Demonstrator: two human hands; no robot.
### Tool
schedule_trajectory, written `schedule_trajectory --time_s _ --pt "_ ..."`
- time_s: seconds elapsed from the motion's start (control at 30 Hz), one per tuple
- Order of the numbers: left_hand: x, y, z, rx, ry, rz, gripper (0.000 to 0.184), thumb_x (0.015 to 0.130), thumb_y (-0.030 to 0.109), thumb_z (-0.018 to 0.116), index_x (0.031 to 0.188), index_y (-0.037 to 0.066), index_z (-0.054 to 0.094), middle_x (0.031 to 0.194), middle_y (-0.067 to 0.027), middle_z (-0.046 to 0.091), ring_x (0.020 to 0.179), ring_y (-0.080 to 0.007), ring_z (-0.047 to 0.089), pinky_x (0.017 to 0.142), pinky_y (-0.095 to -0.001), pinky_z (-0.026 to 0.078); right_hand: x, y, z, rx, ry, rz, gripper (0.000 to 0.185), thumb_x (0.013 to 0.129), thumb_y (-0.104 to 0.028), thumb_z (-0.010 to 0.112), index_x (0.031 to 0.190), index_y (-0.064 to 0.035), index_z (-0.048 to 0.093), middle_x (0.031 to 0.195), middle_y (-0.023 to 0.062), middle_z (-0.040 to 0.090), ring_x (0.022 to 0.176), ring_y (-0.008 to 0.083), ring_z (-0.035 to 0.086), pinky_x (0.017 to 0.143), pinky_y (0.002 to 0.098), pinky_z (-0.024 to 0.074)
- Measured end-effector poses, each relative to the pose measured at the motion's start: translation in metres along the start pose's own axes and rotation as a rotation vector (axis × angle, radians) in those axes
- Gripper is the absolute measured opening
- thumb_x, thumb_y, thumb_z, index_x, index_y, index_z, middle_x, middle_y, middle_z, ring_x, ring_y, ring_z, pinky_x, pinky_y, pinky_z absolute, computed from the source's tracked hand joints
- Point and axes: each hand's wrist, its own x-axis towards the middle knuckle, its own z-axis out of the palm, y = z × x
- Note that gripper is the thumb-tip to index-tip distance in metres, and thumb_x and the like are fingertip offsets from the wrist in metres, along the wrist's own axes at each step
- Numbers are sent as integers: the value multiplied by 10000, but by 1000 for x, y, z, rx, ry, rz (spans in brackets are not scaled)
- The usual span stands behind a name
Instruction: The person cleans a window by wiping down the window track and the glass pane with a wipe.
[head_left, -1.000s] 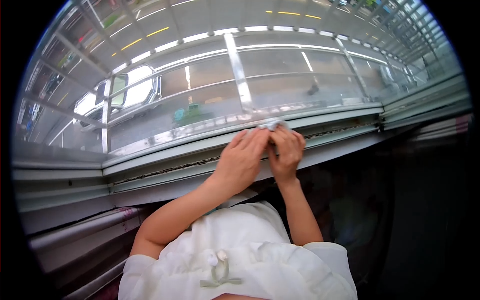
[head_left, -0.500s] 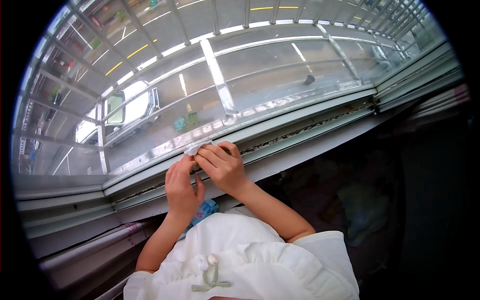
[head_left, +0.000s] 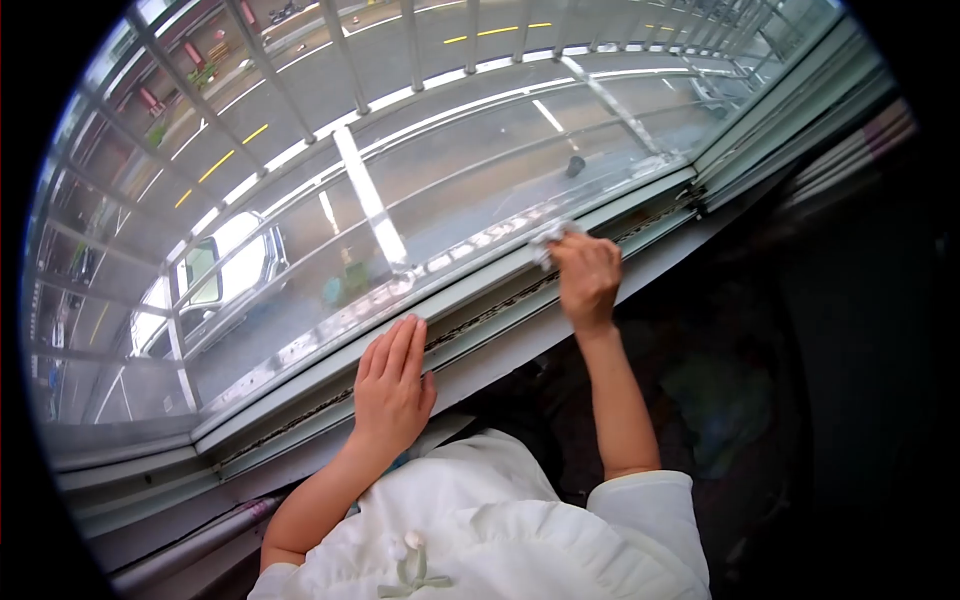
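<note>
My right hand (head_left: 588,280) pinches a crumpled white wipe (head_left: 548,243) over the outer rail of the window sill, towards the right. The wipe is slightly blurred. My left hand (head_left: 392,385) lies flat across the window frame, fingers stretched out together, its tips on the pale outer rail. Nothing shows in that hand. Between the pale rails (head_left: 330,370) runs a sliding track (head_left: 490,312) lined with dark, speckled dirt. My left hand covers part of this track.
Beyond the sill stands a metal safety cage (head_left: 370,200) with upright bars. A small dark object (head_left: 575,166) lies past the sill. Far below are a road and a white vehicle (head_left: 240,262). A dark area with a faint pale cloth (head_left: 715,410) is at my right.
My hands were together at the wipe and have parted. The right one carried the wipe to the right along the rail; the left one flattened onto the frame. The view shifted slightly.
</note>
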Motion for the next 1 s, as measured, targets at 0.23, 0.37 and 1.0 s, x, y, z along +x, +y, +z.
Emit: schedule_trajectory --time_s 0.23,0.37,1.0 --pt "-1 -4 0 42 14 39 658 751 69 620 1384 -18 460 1395 -162 478 1282 -311 472 1060 -418 372 12 137 -10 -134 74 307 83 876 -51 603 940 -72 653 961 99 675 948 307 628 813 400 506" --pt "-2 -4 1 80 7 36 645 774 93 606 1391 -15 455 1413 -151 471 1309 -279 452 1068 -408 362 27 191 -13 -277 50 433 88 895 -53 558 939 -46 633 956 129 664 923 337 631 775 423 511" --pt "-3 -4 -1 45 -8 18 690 764 137 633 1408 -8 435 1435 -146 448 1336 -269 424 1091 -403 342 20 129 -9 -51 70 375 67 864 -25 581 896 -22 640 890 142 636 899 346 606 792 431 481"
